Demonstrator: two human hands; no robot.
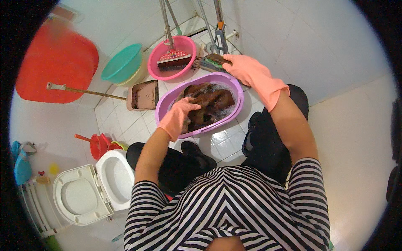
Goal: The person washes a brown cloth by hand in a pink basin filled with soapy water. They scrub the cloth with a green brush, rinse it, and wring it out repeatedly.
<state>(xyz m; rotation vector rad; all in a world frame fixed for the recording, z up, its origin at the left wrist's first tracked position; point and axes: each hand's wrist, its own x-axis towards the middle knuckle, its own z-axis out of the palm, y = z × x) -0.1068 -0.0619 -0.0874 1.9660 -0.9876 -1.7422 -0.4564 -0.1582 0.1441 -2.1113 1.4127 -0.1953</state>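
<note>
A purple oval basin [239, 97] stands on the tiled floor between my feet. In it lies a wet, dark brown cloth [211, 100], with white suds around its edges. My left hand [179, 115], in a salmon-pink rubber glove, reaches over the basin's left side, its fingers closed on the cloth. Past the basin's far right rim, my right hand [251, 75] wears a matching glove. Its fingers grip one end of a scrub brush [215, 60] with a brown back and green bristles, held away from the cloth.
Behind the basin are a pink tub [151, 56] with a broom [173, 58] in it, and a teal basin [121, 65]. A long-handled dustpan [144, 95] lies left. The toilet [115, 175] is near my left leg; a mop [220, 35] leans at the back wall.
</note>
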